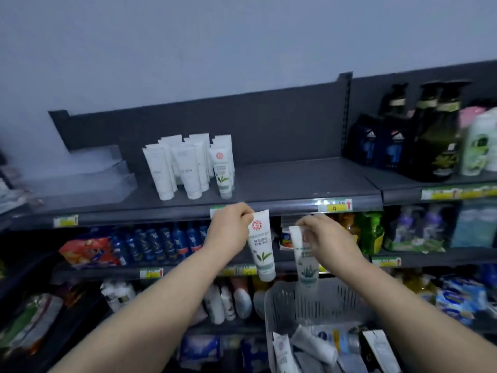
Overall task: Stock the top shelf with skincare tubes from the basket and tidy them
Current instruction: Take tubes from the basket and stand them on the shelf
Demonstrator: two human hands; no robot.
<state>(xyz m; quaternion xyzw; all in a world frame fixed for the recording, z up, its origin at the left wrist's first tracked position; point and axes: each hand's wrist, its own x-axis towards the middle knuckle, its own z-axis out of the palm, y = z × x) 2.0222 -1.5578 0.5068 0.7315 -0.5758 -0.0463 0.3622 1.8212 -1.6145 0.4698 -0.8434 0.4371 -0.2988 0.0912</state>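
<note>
My left hand (pixel 228 227) pinches the crimped top of a white tube with a red seal and green leaf (pixel 262 251), which hangs cap down just below the top shelf's front edge (pixel 295 204). My right hand (pixel 326 238) grips a second white tube with a green plant print (pixel 305 262), held over the grey basket (pixel 279 313). The basket holds several more tubes (pixel 314 345). On the top shelf a cluster of white tubes (pixel 185 165) stands cap down, with one leaf-print tube (pixel 223 170) at its right.
Clear plastic trays (pixel 80 179) sit at the shelf's left. Dark bottles (pixel 430 135) and pale bottles fill the neighbouring bay on the right. Bare shelf surface (pixel 295 179) lies right of the tube cluster. Lower shelves are packed with bottles and packets.
</note>
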